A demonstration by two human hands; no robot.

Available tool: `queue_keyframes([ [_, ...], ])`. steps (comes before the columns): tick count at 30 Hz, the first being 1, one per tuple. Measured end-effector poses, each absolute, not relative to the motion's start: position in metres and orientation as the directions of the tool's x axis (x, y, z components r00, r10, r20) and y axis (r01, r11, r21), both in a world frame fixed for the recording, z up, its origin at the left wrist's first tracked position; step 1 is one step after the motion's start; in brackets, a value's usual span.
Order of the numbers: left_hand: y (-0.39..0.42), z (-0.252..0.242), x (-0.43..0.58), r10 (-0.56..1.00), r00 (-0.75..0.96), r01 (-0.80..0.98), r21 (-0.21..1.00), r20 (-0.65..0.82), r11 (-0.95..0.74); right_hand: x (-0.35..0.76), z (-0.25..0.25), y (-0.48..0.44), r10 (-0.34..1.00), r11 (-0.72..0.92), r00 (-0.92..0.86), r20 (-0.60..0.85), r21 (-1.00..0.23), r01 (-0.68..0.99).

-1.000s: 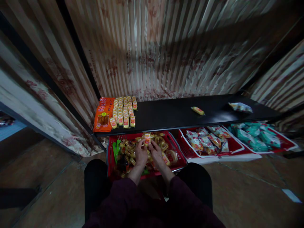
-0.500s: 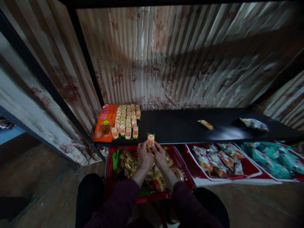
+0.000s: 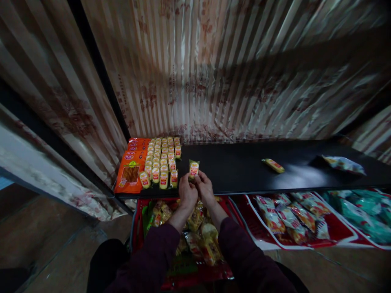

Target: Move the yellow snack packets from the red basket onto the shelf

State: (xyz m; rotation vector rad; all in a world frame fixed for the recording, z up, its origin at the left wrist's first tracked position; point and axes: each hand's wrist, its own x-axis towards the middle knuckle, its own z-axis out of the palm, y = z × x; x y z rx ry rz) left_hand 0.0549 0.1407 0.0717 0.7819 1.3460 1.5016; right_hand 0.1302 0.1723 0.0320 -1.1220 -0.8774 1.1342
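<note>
Both my left hand [image 3: 187,194] and my right hand [image 3: 204,186] pinch one small yellow snack packet [image 3: 193,169] with a red label, holding it upright over the front of the black shelf [image 3: 244,173]. Just left of it, rows of the same small packets [image 3: 161,160] stand on the shelf beside flat orange snack bags [image 3: 131,171]. Below my wrists sits a red basket [image 3: 136,232] holding several more yellow packets.
A lone yellow bar [image 3: 273,165] and a clear wrapped packet [image 3: 343,164] lie on the right part of the shelf. Under the shelf are red trays of red-and-white packets [image 3: 290,215] and green packets [image 3: 363,211]. Striped curtain fabric hangs behind.
My hands rose out of the red basket with the small packet and moved forward to the shelf's front edge, near the rows of packets. The camera also tilted closer.
</note>
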Motion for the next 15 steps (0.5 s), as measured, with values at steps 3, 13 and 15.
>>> queue_keyframes([
  [3,0.148,0.069,0.053,0.916,-0.373,-0.258,0.965,-0.15,0.053,0.128,0.03,0.182,0.964,0.036,0.265,-0.03,-0.97,-0.24],
  [13,0.162,0.061,0.054,0.951,-0.305,0.134,0.986,-0.052,0.097,0.128,0.014,0.2,0.976,0.033,0.215,-0.022,-0.968,-0.248],
  [15,0.163,0.06,0.054,0.954,-0.298,0.208,0.973,-0.034,0.099,0.128,0.01,0.202,0.979,0.037,0.202,-0.014,-0.969,-0.245],
])
